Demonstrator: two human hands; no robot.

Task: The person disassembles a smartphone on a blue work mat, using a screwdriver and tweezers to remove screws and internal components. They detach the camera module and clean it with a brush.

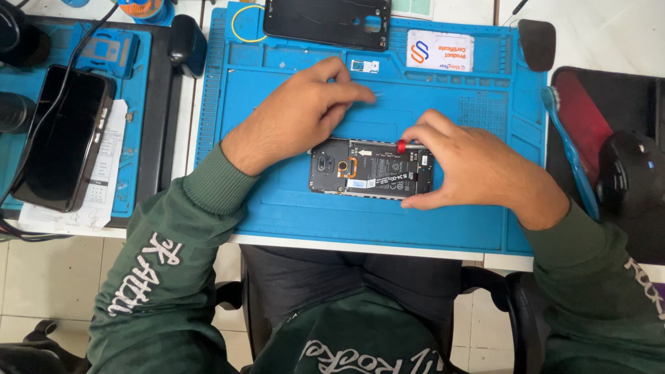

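Phone [370, 170] lying face down near the middle of a blue mat [277, 215], long side across, insides exposed. Back cover [325, 21] already off, set apart at the far edge of the mat, well clear of both hands. Small tray [365, 66], probably the card tray, also out and resting just beyond the left hand.

Right hand [478, 166] closed over the right end of the phone, thumb on the near edge, fingers on the far edge. Red-tipped tool [409, 146], likely a small screwdriver, gripped under the forefinger, its tip at the far edge of the phone.

Left hand [298, 118] resting on the mat just beyond the phone's left half, not touching it. Fingers loosely curled, thumb and forefinger drawn together; impossible to tell whether anything thin is pinched between them.

Judged stage: opening done, inner work barely begun. Black inner plates, camera block and battery label seemingly all in place. No loose screws or lifted parts discernible on the mat at this size.

Surroundings: white card [440, 50] at the far right of the mat, second phone [62, 138] screen up on a separate mat to the left, blue brush [564, 138] along the right edge.
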